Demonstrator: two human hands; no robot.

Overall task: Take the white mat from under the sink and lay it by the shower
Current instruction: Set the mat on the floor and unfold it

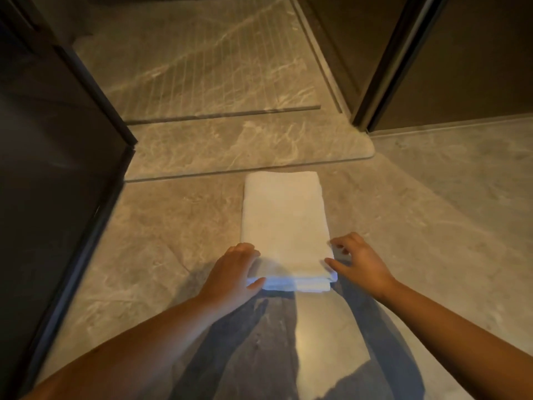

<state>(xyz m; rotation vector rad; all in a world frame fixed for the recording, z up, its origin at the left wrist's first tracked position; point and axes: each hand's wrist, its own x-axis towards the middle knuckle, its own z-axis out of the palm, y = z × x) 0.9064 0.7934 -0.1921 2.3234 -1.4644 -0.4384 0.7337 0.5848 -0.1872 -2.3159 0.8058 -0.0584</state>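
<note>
The white mat (pixel 284 220) lies folded in several layers on the marble floor, its long side running away from me toward the shower threshold (pixel 230 145). My left hand (pixel 232 274) rests on the mat's near left corner, thumb under the edge and fingers curled over the top. At the near right corner, my right hand (pixel 356 262) has its fingers spread and its fingertips touching the mat's side edge. Whether either hand truly grips the fabric is hard to tell.
A dark glass shower door (pixel 57 157) stands open on the left. Beyond the raised threshold lies the grooved shower floor (pixel 202 70). A dark frame and wall panel (pixel 450 67) rise at the right. Bare marble floor (pixel 447 203) spreads to the mat's right.
</note>
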